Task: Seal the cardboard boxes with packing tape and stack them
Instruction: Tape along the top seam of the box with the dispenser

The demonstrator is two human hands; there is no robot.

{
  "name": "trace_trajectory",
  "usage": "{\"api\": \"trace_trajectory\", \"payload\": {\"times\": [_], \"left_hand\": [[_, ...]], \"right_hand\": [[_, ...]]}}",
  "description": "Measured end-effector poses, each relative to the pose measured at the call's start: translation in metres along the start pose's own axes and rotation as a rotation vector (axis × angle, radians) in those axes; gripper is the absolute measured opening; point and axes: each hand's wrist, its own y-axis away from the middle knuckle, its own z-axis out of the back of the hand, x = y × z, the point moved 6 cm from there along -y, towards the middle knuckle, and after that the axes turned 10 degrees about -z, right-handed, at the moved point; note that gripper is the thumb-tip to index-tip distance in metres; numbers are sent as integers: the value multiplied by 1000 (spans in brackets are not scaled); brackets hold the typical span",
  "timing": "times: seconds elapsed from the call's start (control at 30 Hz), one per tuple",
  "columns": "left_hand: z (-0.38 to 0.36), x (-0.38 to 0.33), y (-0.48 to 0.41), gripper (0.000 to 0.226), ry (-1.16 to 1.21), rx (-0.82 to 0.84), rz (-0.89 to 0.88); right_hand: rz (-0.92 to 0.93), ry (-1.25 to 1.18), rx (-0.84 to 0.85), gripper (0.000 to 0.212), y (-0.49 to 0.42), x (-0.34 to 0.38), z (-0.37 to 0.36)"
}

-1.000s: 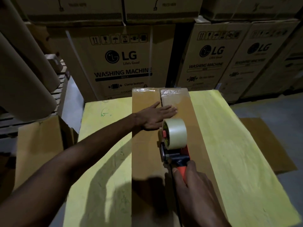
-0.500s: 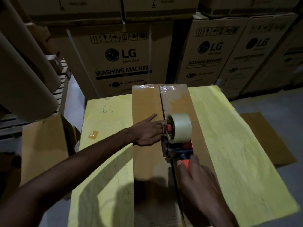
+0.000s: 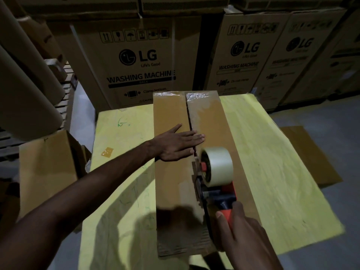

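Two hands on box [image 3: 171, 191]: L hand [image 3: 175, 145] flat, fingers straight, across seam [image 3: 188, 115]; R hand [image 3: 239, 236] curled round dispenser [image 3: 222, 197]. Tilt = tape [image 3: 218, 166] wanders off-seam.

My bench is covered by a flat yellow sheet [image 3: 272, 152], scribbled with faint green pen marks. On its left part lies a small amber scrap of glossy film [image 3: 106, 152], alone. Behind the bench stands a tall brown printed carton [image 3: 136, 61] reading "LG Life's Good", with a 2nd LG carton [image 3: 243, 55] and a 3rd LG carton [image 3: 300, 55] to its right. At my left, 2 thick brown cardboard tubes [image 3: 25, 102] slant in front of slatted wooden pallets [image 3: 66, 90]. At my right a flat brown cardboard sheet [image 3: 311, 152] lies on the grey floor [image 3: 321, 117], partly hidden by the bench's edge.
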Motion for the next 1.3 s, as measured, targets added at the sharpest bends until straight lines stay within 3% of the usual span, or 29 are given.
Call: {"api": "trace_trajectory", "payload": {"times": [0.27, 0.37, 0.43, 0.57, 0.7, 0.77, 0.9, 1.1, 1.17, 1.23, 1.3], "left_hand": [[4, -50, 16, 65, 66, -5, -68], [-7, -88, 44, 87, 59, -3, -91], [-18, -111, 59, 97, -11, 30, -54], [-27, -140, 67, 143, 29, 113, 177], [-42, -154, 62, 112, -15, 116, 335], [-58, -162, 67, 120, 40, 113, 422], [-62, -191, 68, 129, 75, -6, 361], [-48, -197, 61, 106, 93, -201, 386], [-45, -186, 49, 115, 97, -127, 434], [-44, -172, 38, 142, 139, 3, 488], [-36, -154, 33, 156, 153, -2, 493]], "right_hand": [[8, -48, -22, 29, 2, -4, -3], [-7, -97, -5, 37, 2, -6, -1], [-6, -137, 13, 31, 0, -8, 2], [34, -137, 29, 29, 0, -7, 5], [59, -122, 18, 27, 1, -7, 4], [71, -109, 17, 26, 2, -6, 3], [104, -96, -18, 26, 0, -5, -2], [92, -106, -23, 25, -7, -2, 2], [89, -116, -42, 26, -15, 2, 7], [81, -129, -55, 29, -27, 5, 12], [71, -136, -59, 32, -42, 8, 17]]}}
